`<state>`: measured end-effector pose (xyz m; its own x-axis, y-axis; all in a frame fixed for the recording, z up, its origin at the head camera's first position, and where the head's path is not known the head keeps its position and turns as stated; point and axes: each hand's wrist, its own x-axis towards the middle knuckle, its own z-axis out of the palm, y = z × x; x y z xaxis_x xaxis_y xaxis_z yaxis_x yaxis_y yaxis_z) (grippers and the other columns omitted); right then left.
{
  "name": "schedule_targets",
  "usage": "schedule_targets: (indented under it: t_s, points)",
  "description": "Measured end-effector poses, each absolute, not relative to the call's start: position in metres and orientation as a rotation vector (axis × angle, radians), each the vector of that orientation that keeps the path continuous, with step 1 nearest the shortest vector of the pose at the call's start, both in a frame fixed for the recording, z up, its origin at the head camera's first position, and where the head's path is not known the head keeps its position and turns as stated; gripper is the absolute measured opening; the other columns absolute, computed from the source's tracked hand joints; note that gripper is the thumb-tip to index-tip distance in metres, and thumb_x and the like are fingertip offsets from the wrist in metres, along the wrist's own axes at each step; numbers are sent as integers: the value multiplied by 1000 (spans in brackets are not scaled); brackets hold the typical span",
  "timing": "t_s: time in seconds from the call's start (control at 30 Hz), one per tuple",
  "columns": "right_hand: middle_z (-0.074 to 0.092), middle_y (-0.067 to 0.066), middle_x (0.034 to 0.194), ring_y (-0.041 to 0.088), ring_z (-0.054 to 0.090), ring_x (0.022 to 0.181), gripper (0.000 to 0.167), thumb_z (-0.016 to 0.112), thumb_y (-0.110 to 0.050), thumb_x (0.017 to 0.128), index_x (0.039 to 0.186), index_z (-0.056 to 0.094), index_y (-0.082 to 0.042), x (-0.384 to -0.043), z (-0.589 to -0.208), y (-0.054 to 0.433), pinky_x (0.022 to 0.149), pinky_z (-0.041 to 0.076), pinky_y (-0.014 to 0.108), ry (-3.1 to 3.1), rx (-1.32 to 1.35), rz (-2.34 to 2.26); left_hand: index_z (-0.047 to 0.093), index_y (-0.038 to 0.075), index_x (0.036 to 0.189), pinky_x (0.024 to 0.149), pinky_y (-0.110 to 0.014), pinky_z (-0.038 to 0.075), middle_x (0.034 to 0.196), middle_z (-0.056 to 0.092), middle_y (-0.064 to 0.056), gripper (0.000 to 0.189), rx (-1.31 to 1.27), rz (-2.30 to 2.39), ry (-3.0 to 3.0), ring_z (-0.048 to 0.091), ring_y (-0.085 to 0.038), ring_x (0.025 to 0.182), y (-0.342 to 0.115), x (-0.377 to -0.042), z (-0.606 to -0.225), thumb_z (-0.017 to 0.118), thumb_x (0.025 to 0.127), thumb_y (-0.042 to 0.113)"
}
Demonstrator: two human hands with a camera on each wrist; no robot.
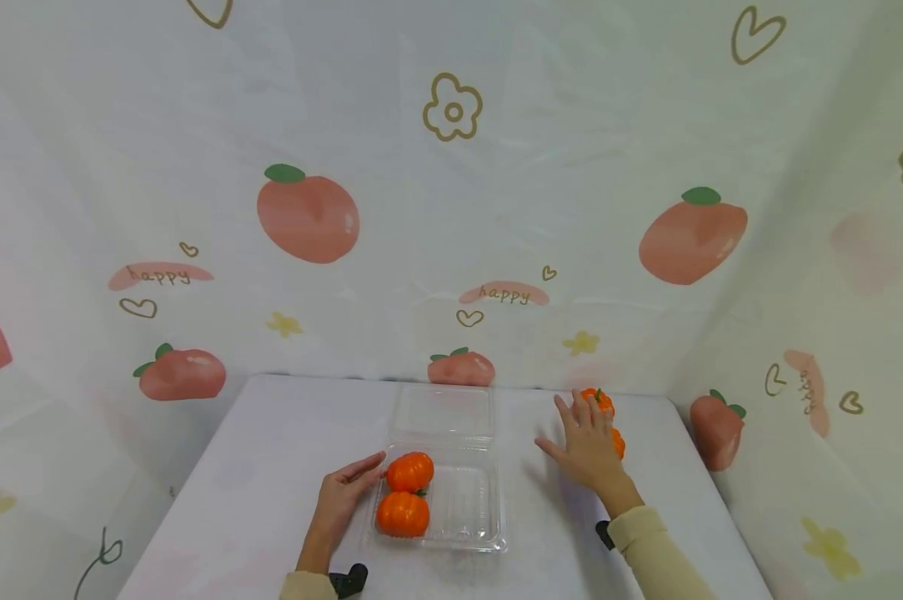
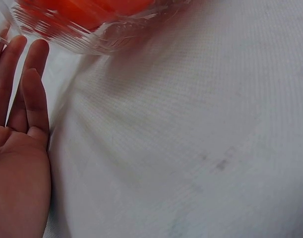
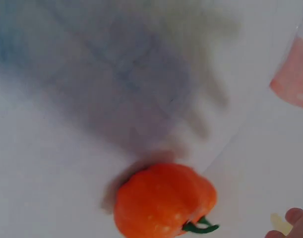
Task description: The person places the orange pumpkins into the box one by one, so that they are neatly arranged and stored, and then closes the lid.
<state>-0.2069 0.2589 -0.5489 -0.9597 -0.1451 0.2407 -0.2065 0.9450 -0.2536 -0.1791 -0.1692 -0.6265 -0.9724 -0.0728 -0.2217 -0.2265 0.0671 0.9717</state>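
A clear plastic clamshell box (image 1: 466, 546) lies with its lid (image 1: 443, 412) folded back. Two small orange pumpkins, a rear one (image 1: 409, 472) and a front one (image 1: 403, 514), sit in its left half. At the box's left edge, my left hand (image 1: 340, 504) touches the rim with extended fingers; in the left wrist view its fingers (image 2: 34, 94) reach to the ribbed wall. My right hand (image 1: 589, 446) is spread over two more pumpkins at the right rear, a far one (image 1: 599, 400) and a nearer one (image 1: 618, 443), both partly hidden. A pumpkin with a green stem (image 3: 161, 201) shows in the right wrist view.
A white cloth covers the table (image 1: 271, 450). Behind it and along the sides hangs a pale curtain (image 1: 451, 217) printed with fruit, hearts and flowers. Dark wrist straps (image 1: 349, 581) show at both sleeves.
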Motion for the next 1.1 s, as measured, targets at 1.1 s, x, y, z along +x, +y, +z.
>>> schedule_targets:
  t_s: [1.1]
  points:
    - [14, 45, 150, 65, 21, 137, 79, 35, -46, 108, 156, 8, 10, -202, -586, 332, 116, 26, 75, -3095, -373, 911, 71, 17, 130, 107, -25, 51, 131, 72, 3, 45, -335, 2043, 2206, 64, -7, 127, -169, -179, -629, 78, 89, 34]
